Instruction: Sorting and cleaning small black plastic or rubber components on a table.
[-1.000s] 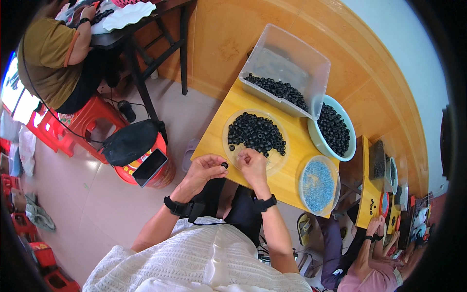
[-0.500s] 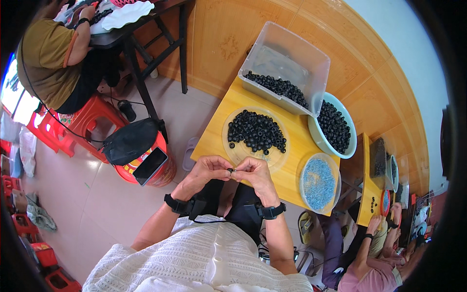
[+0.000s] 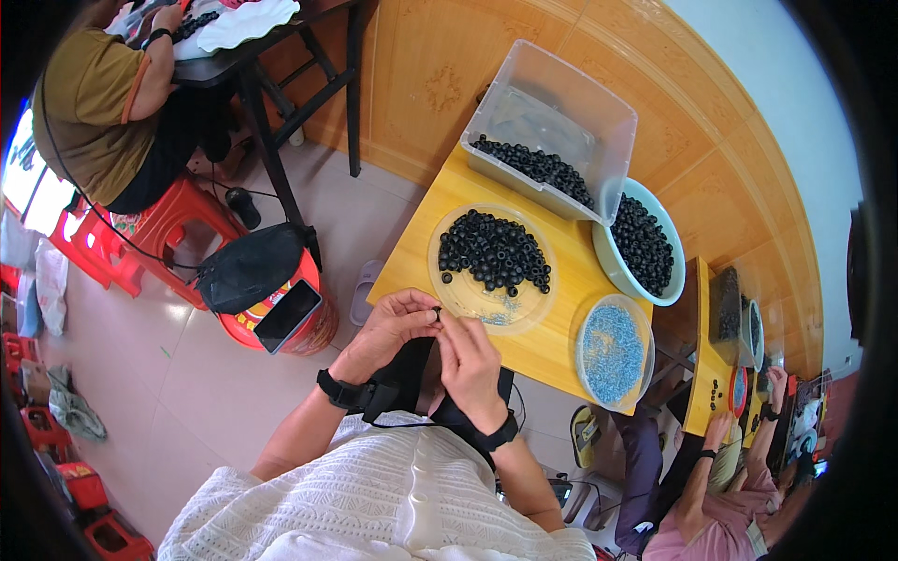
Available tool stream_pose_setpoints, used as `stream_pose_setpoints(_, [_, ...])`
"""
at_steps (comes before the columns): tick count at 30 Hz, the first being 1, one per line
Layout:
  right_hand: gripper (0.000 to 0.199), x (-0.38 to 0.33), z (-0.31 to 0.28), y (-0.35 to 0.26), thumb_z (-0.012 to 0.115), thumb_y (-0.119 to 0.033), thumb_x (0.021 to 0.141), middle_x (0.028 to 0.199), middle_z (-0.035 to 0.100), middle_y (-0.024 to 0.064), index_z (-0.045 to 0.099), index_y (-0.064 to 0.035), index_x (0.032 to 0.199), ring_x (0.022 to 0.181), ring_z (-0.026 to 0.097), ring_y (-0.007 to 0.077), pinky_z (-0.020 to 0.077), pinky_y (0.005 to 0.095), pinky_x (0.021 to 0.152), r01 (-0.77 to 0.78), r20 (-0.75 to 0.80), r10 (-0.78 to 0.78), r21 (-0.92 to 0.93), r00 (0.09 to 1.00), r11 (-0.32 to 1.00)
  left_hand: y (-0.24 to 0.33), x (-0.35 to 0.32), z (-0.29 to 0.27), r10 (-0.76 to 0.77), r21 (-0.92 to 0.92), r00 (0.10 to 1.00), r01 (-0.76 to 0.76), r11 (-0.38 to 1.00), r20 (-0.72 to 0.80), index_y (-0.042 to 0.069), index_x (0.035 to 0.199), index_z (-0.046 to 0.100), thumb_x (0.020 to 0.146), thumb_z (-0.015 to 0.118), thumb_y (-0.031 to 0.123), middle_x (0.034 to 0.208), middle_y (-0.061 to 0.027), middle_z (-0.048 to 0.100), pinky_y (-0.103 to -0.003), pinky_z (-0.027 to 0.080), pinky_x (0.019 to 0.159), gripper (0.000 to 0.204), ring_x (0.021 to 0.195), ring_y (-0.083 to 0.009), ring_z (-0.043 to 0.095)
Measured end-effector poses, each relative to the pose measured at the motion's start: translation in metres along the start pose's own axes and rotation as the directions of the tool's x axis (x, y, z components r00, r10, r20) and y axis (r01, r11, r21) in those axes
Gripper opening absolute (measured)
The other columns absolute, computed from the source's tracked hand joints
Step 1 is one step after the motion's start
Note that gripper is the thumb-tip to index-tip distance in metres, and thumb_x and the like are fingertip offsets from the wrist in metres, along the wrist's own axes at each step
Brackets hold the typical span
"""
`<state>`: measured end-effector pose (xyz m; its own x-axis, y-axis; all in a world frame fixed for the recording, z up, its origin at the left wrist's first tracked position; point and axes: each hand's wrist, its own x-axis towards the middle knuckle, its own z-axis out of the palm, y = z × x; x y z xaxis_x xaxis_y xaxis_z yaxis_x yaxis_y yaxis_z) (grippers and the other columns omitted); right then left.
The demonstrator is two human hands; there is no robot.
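My left hand [image 3: 398,327] is closed in a pinch on a small round black plastic part [image 3: 437,310], just off the near edge of the yellow table. My right hand [image 3: 470,365] is closed too, its fingertips pressed together right beside that part. Whatever lies between those right fingertips is hidden. Beyond my hands is a clear round plate [image 3: 449,299] with a pile of black ring-shaped parts [image 3: 494,251] and a few tiny blue pieces [image 3: 496,319] near its front edge. A round tub of small blue pieces [image 3: 613,353] stands to the right.
A clear bin [image 3: 561,98] and a pale green basin [image 3: 680,280], both holding black parts, stand at the table's [image 3: 412,266] back. On the left, a red bucket [image 3: 323,323] carries a black bag and a phone [image 3: 288,316]. Other people sit at left and lower right.
My right hand has turned and lowered, its back now facing up. My left hand has risen slightly with the black part. At right, a co-worker's hand has gone up.
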<state>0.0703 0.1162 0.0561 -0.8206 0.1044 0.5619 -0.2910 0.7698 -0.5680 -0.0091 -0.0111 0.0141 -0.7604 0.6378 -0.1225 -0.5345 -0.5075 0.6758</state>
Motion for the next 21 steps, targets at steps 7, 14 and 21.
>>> stream_pose_setpoints(7, [0.010,0.051,0.014,0.073,0.057,0.001,0.076,0.079,0.059,0.0176,0.063,0.0014,0.084,0.073,0.059,0.0364,0.0466,0.0419,0.064,-0.137,0.135,0.156,-0.136,0.979,0.981,0.002,-0.006,-0.001,0.000,0.008,1.000,0.000,1.000,-0.023,0.003,0.096,0.059,0.084,0.058,0.002,0.091,-0.0052,0.063,-0.025,0.053,0.074,0.012,0.079,-0.0136,0.063])
stream_pose_setpoints(14, [0.017,0.075,0.037,0.091,0.063,0.000,0.069,0.083,0.061,0.0171,0.064,-0.0002,0.085,0.076,0.061,0.0354,0.0491,0.0406,0.068,-0.208,0.193,0.260,-0.253,0.946,0.945,0.004,-0.012,-0.007,0.028,-0.017,0.999,-0.029,0.999,-0.040,0.002,0.097,0.059,0.084,0.058,0.001,0.091,-0.0054,0.063,-0.024,0.053,0.073,0.013,0.078,-0.0135,0.064])
stream_pose_setpoints(21, [0.014,0.067,0.037,0.091,0.064,-0.001,0.068,0.081,0.061,0.0149,0.066,-0.0019,0.083,0.076,0.061,0.0326,0.0492,0.0394,0.068,-0.258,0.216,0.319,-0.266,0.923,0.929,0.004,-0.012,-0.009,0.028,-0.031,0.998,-0.029,0.999,-0.049,0.002,0.096,0.059,0.084,0.058,0.002,0.090,-0.0056,0.063,-0.024,0.053,0.073,0.012,0.078,-0.0137,0.064])
